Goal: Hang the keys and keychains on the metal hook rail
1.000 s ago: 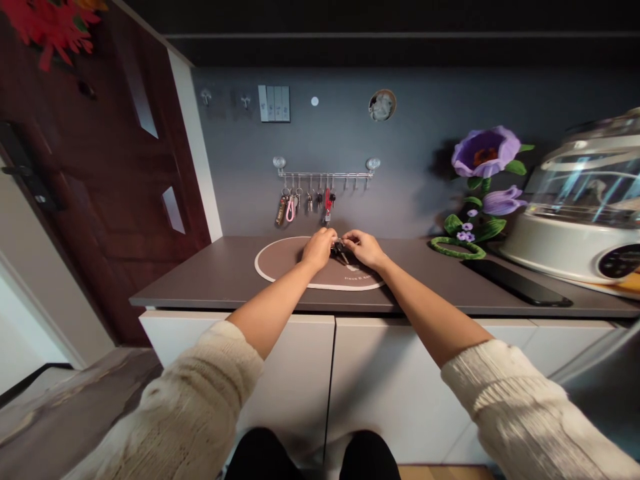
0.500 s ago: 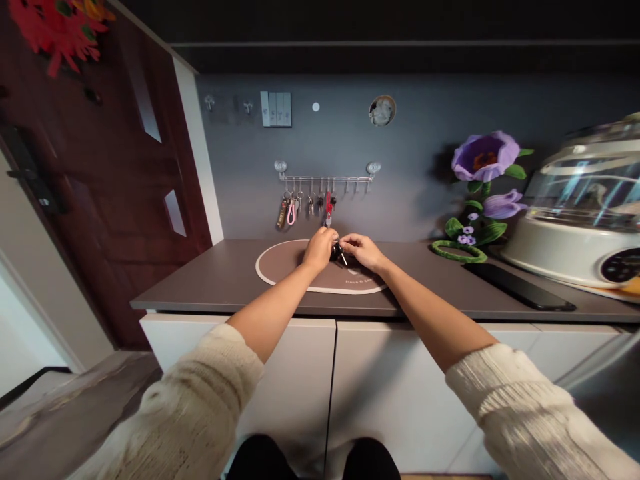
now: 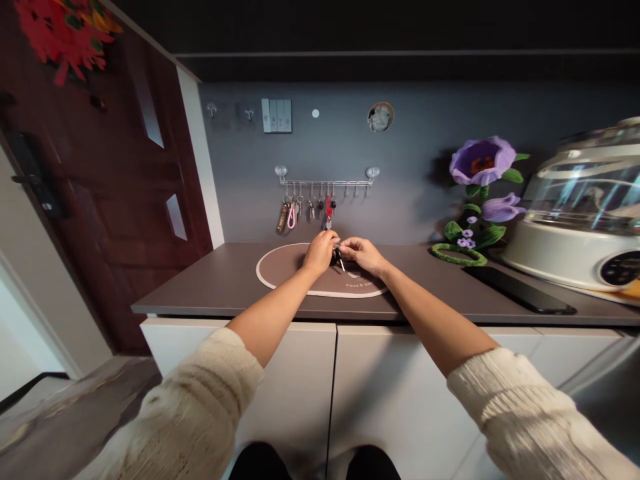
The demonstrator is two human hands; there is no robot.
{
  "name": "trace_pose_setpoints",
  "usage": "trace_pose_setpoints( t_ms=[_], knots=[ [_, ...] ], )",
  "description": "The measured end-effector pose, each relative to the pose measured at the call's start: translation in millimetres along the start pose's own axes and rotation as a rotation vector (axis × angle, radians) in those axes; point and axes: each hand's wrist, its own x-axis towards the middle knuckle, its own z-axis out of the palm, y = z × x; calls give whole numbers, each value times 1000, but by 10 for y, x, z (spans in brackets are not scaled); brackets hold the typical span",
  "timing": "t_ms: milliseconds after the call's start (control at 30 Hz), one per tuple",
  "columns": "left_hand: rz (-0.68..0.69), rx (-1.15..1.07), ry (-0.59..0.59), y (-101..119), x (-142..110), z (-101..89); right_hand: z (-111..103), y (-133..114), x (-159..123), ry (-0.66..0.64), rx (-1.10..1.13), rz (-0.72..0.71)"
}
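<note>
Both of my hands meet over an oval brown mat on the counter. My left hand and my right hand are closed on a small bunch of keys held between them, just above the mat. A key blade hangs down from the bunch. Behind my hands a metal hook rail on the wall carries several keys and tags, among them a pink loop and a red tag.
A dark counter tops white cabinet doors. To the right lie a black phone, a purple flower ornament and a white appliance with a clear lid. A dark wooden door stands left.
My hands have lifted the key bunch slightly off the mat and keep working it between the fingers. The view has tipped down a little.
</note>
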Motion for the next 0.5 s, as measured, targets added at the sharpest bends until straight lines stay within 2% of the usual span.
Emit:
trace_pose_setpoints(
  t_ms=[167,333,500],
  knots=[
    [-14,-5,12,36,-1,-14,-16,23,17,41,-21,-39],
    [-26,17,5,45,-9,-14,-61,27,45,151,-66,-76],
    [-30,77,-17,33,-24,1,-86,-3,57,246,-21,-98]
  ],
)
